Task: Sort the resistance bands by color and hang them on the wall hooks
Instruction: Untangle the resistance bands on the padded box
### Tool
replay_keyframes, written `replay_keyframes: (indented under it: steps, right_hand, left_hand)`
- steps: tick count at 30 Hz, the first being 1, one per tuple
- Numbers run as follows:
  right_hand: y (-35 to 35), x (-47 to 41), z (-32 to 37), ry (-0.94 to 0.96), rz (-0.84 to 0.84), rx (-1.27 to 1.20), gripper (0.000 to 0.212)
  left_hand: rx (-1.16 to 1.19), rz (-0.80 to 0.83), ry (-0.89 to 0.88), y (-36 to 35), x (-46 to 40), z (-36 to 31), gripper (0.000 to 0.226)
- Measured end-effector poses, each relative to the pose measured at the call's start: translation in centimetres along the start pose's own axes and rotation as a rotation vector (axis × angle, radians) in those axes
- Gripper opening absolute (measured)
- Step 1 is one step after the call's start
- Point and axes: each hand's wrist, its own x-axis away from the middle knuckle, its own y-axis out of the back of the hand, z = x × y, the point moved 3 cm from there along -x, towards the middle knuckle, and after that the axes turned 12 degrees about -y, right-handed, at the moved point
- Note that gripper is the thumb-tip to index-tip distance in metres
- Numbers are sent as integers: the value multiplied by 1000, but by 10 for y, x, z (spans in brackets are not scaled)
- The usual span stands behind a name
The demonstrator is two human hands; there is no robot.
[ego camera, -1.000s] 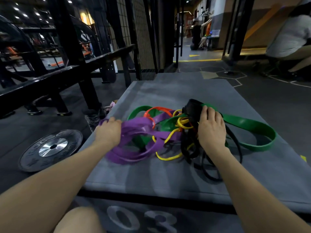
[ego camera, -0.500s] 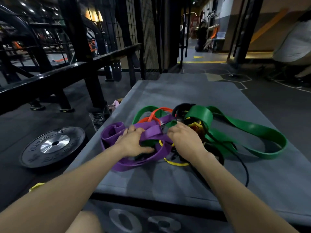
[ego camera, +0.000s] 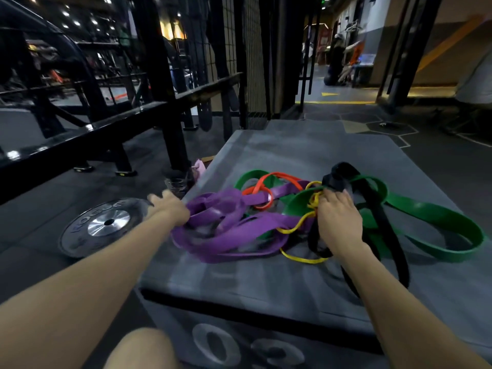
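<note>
**gymrat_07:** Looking down at the grey padded box, the worktop (ego camera: 306, 155), all the bands sat in one tangled heap on top. Purple bands (ego camera: 234, 235) were on the near-left side, a thin orange band (ego camera: 262, 189) looped behind them, thin yellow bands (ego camera: 300, 227) ran through the middle, black bands (ego camera: 383, 230) draped toward the near edge, and wide green bands (ego camera: 431, 217) spread off to the right.

**bandsorter:** And the hands?

**gymrat_07:** The left hand (ego camera: 170, 209) was at the left edge of the pile, against the purple loops. It was pretty blurred, so I couldn't tell if the fingers were actually curled around anything. The right hand (ego camera: 338, 217) was buried in the middle, fingers curled into the black and yellow strands where they crossed. Hands were well apart, one at each side of the knot.

**bandsorter:** Anything else around?

**gymrat_07:** A weight plate (ego camera: 106, 225) lay flat on the floor left of the box, with a black steel rack (ego camera: 159, 110) behind it. The box front read "03" (ego camera: 247, 350).
</note>
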Motion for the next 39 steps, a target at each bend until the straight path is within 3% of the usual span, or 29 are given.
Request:
replay_keyframes:
  steps: [1,3,6,9,14,17,23,28,33,39]
  right_hand:
    - [0,1,0,2,24,-9,42]
    - [-1,0,1,26,47,-20,44]
    - [-7,-4,1,96,87,-9,45]
    - [-11,-4,1,165,150,-51,57]
    - [-2,1,3,328,284,-98,52]
    - [-5,0,-1,349,283,-50,42]
    - [-8,-7,-11,236,216,-99,36]
    - [-3,-7,-16,208,176,-99,35]
    - [5,-10,-25,149,74,-196,23]
    - [38,-38,-33,62,260,-154,39]
  left_hand:
    - [-93,52,-11,-4,6,1,63]
    - [-154,8,-211,-8,17,-16,71]
    - [56,-16,-699,-21,39,-63,56]
    - [79,104,-891,-48,67,-98,54]
    - [-241,261,-751,-72,65,-108,85]
    - [-372,321,-755,-68,65,-107,97]
    - [-381,81,-830,-51,65,-106,57]
    - [-50,-11,-744,-1,45,-120,50]
    - [-95,-190,-904,42,46,-161,50]
    - [2,-297,-1008,66,60,-202,48]
